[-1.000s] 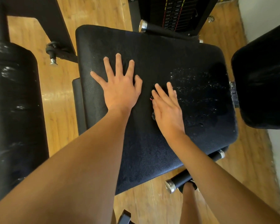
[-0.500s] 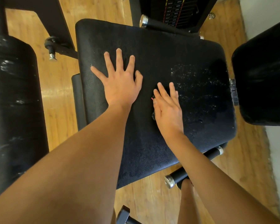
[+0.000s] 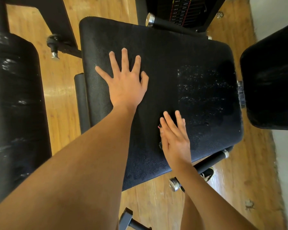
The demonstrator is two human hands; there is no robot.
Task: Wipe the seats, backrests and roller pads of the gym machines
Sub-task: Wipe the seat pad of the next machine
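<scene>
A black padded seat (image 3: 181, 52) fills the middle of the view, with a patch of wet droplets (image 3: 201, 90) on its right half. My left hand (image 3: 125, 82) lies flat on the seat's left part with its fingers spread. My right hand (image 3: 175, 138) presses flat near the seat's front edge, fingers straight and together. A dark edge with a small pink spot (image 3: 159, 127) shows under its fingers; I cannot tell what it is.
A large black roller pad (image 3: 13, 103) stands at the left and another black pad (image 3: 271, 83) at the right. A weight stack (image 3: 183, 10) is beyond the seat. A chrome-capped handle bar (image 3: 204, 165) juts out below the seat's front, over the wooden floor (image 3: 61, 100).
My right hand has slid back toward me along the seat, away from the wet patch. My left hand has stayed where it was.
</scene>
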